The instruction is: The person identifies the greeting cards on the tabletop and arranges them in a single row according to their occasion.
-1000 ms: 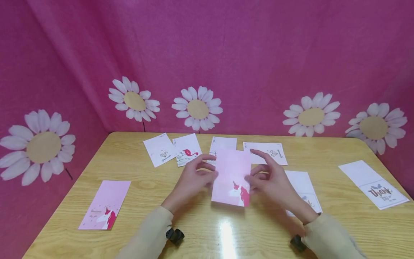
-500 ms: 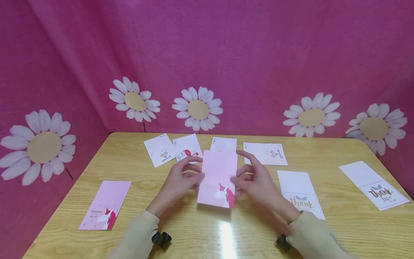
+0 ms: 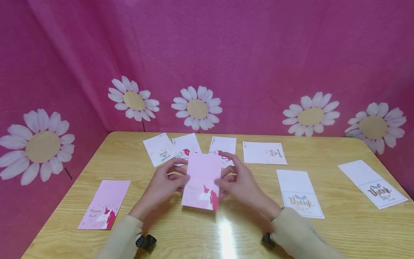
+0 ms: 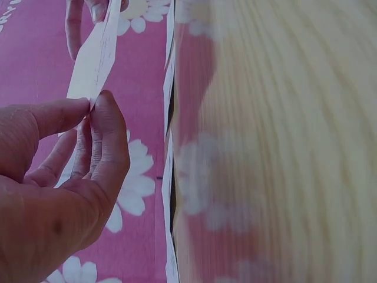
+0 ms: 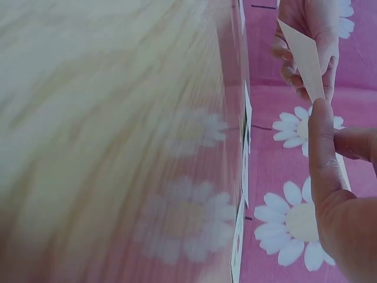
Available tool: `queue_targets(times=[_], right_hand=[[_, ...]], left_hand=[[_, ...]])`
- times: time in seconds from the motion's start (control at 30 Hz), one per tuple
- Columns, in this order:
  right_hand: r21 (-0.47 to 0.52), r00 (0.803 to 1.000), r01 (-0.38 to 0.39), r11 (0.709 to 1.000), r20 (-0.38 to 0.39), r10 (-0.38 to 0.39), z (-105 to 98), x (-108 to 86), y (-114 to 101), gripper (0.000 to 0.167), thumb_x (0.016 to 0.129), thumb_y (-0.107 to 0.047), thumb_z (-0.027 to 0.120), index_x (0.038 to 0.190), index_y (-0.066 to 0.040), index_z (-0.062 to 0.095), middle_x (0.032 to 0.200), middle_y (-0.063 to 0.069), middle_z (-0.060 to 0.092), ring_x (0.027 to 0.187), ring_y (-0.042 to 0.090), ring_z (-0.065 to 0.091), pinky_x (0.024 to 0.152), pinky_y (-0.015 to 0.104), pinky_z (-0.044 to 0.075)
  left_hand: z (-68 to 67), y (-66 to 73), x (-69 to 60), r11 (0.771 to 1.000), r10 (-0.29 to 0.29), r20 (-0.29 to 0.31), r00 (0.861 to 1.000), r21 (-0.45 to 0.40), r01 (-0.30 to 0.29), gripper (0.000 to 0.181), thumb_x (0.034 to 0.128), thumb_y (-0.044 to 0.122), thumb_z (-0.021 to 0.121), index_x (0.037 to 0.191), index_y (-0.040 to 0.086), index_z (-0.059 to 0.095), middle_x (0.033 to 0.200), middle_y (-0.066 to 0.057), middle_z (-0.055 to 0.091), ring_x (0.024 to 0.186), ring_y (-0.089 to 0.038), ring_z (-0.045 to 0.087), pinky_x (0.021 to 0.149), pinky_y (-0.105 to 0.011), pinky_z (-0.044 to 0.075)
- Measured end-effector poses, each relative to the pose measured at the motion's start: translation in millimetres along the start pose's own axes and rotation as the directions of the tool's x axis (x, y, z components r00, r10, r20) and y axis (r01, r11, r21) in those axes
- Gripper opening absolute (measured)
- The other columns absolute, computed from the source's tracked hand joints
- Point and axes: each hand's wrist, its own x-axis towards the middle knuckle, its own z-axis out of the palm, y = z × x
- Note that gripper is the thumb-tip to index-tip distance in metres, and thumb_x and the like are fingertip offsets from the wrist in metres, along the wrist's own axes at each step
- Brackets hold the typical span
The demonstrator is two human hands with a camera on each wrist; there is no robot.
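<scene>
A pink card with a white unicorn and red mane [image 3: 202, 180] is held up above the table by both hands. My left hand [image 3: 166, 185] pinches its left edge, and my right hand [image 3: 240, 183] grips the right edge. In the left wrist view, thumb and forefinger of the left hand [image 4: 70, 177] meet on the card [image 4: 91, 71], seen nearly edge-on. The right wrist view has the card [image 5: 306, 56] between both hands, the right hand [image 5: 347, 188] being nearest; some of its fingers are hidden.
Another pink unicorn card [image 3: 105, 205] lies at the left of the wooden table [image 3: 245, 230]. Two "thank you" cards [image 3: 299, 194] [image 3: 373, 183] lie at the right. Several white cards [image 3: 263, 153] line the back, before a magenta curtain with daisies [image 3: 226, 64].
Both hands have moved left together with the pink card. The nearer "thank you" card, partly covered by the right arm before, is now uncovered.
</scene>
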Motion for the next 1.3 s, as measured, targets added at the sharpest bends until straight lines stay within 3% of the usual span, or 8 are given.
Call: queue_targets(times=[0.4,0.57,0.8,0.9,1.07,1.3], right_hand=[[-0.002,0.999,0.006,1.000,0.047,-0.006,39.0,14.1,-4.2,0.082,0.087,0.005,0.075,0.154,-0.022,0.037,0.093,0.015,0.062,0.063,0.023,0.070,0.061,0.048,0.063],[-0.028,0.997,0.004,1.000,0.075,-0.002,58.9,18.3,-5.0,0.082,0.087,0.004,0.075,0.155,-0.019,0.035,0.093,0.014,0.063,0.061,0.020,0.070,0.060,0.045,0.063],[-0.021,0.994,-0.022,1.000,0.105,0.024,83.9,22.8,-5.8,0.080,0.088,0.003,0.075,0.155,-0.016,0.036,0.092,0.013,0.062,0.059,0.019,0.069,0.059,0.042,0.063],[-0.005,0.993,-0.033,0.999,0.117,0.033,94.8,25.1,-6.7,0.078,0.088,0.003,0.075,0.154,-0.014,0.036,0.091,0.012,0.062,0.060,0.020,0.070,0.058,0.041,0.063],[-0.008,0.989,-0.055,0.998,0.133,0.056,112.9,28.2,-10.0,0.077,0.088,0.001,0.076,0.153,-0.014,0.037,0.089,0.010,0.063,0.057,0.020,0.069,0.057,0.038,0.062],[-0.007,0.980,-0.130,0.992,0.154,0.129,134.2,33.1,-14.5,0.077,0.087,0.001,0.077,0.151,-0.017,0.039,0.088,0.008,0.062,0.056,0.019,0.067,0.056,0.036,0.061]], left_hand=[[-33.9,-7.5,-11.9,0.994,-0.054,-0.053,0.997,0.096,0.059,0.043,0.0928,0.011,0.074,0.134,0.016,0.061,0.116,-0.016,0.066,0.088,-0.019,0.071,0.072,-0.035,0.064],[-49.7,-10.2,-20.1,0.985,-0.087,-0.066,0.994,0.146,0.096,0.042,0.0928,0.015,0.075,0.132,0.011,0.061,0.114,-0.017,0.066,0.086,-0.018,0.070,0.070,-0.034,0.064],[-68.6,-13.8,-28.8,0.963,-0.081,-0.073,0.994,0.253,0.097,0.041,0.0926,0.017,0.076,0.129,0.007,0.061,0.111,-0.016,0.068,0.085,-0.019,0.070,0.069,-0.033,0.064],[-75.9,-15.9,-32.8,0.933,-0.084,-0.079,0.993,0.344,0.106,0.042,0.0925,0.021,0.076,0.129,0.007,0.060,0.109,-0.014,0.069,0.085,-0.018,0.069,0.068,-0.031,0.063],[-89.8,-19.5,-40.1,0.865,-0.078,-0.087,0.993,0.489,0.111,0.042,0.0920,0.026,0.076,0.127,0.009,0.062,0.105,-0.010,0.071,0.085,-0.018,0.067,0.066,-0.028,0.057],[-107.6,-21.9,-47.8,0.773,-0.086,-0.085,0.993,0.623,0.120,0.046,0.0912,0.032,0.076,0.128,0.007,0.064,0.103,-0.007,0.074,0.093,-0.021,0.068,0.071,-0.030,0.052]])
